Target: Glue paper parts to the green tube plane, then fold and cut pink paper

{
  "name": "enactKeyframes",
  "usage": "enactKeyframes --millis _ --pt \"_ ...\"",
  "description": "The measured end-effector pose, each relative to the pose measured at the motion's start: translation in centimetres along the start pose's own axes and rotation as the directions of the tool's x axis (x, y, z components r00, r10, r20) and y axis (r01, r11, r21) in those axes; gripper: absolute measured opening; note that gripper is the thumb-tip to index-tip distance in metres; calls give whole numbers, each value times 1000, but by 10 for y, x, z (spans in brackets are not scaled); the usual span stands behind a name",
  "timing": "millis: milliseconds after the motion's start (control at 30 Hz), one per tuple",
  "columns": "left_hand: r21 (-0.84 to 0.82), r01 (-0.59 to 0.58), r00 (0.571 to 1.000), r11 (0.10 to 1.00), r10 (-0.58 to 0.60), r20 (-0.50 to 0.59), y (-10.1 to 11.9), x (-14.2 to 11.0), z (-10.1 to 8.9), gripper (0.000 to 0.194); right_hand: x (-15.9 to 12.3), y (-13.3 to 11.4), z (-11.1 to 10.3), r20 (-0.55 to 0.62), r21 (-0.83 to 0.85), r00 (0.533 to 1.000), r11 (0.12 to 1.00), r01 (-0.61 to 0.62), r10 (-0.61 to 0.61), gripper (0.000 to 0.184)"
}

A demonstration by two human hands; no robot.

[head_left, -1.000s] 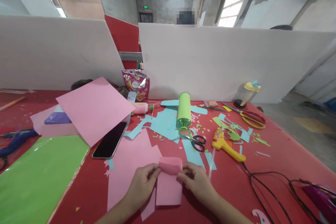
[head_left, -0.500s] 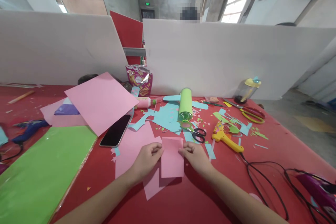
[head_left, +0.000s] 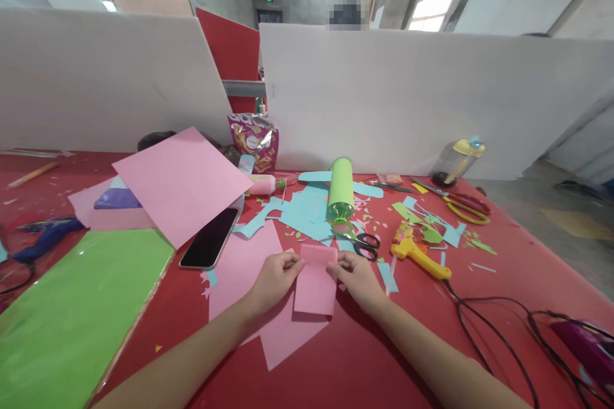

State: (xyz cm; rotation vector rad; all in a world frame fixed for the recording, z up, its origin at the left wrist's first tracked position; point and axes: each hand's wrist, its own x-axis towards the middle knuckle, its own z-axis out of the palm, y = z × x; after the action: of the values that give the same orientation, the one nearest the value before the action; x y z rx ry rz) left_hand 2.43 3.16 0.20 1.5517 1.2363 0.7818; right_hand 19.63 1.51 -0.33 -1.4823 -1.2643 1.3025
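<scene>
Between my two hands is a small rectangle of pink paper [head_left: 315, 284], held above the red table. My left hand [head_left: 274, 280] pinches its left edge near the top, thumb in front. On the opposite edge my right hand [head_left: 359, 278] grips it the same way. Below and to the left lie larger pink sheets [head_left: 230, 287], partly under the held piece and my left hand. Black-handled scissors [head_left: 367, 246] rest just beyond my right hand. Farther back a bottle wrapped in green paper [head_left: 341, 185] lies on its side, neck toward me, over light blue paper [head_left: 307, 211].
A yellow glue gun [head_left: 417, 252] with a black cord lies on the right, red-and-yellow-handled scissors [head_left: 465, 206] behind it. To the left are a phone [head_left: 210, 239], a pink sheet [head_left: 182, 185], green paper [head_left: 91, 307] and a blue glue gun [head_left: 48, 236]. White panels [head_left: 407, 96] stand behind.
Both hands still hold the pink paper, which has moved slightly up and now tilts a little. The whole view has shifted slightly.
</scene>
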Motion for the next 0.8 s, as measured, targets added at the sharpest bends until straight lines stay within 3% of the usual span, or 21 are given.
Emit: enactKeyframes --millis 400,633,800 --pt "7 61 998 998 -61 28 -3 -2 0 28 0 7 0 -24 -15 999 999 47 -47 20" --pt "12 93 993 996 -94 76 -9 -1 -2 25 0 0 -2 95 81 995 996 -29 21 18" --pt "3 101 989 995 -100 108 -7 -1 -2 23 5 7 -3 52 -22 998 999 -43 45 18"
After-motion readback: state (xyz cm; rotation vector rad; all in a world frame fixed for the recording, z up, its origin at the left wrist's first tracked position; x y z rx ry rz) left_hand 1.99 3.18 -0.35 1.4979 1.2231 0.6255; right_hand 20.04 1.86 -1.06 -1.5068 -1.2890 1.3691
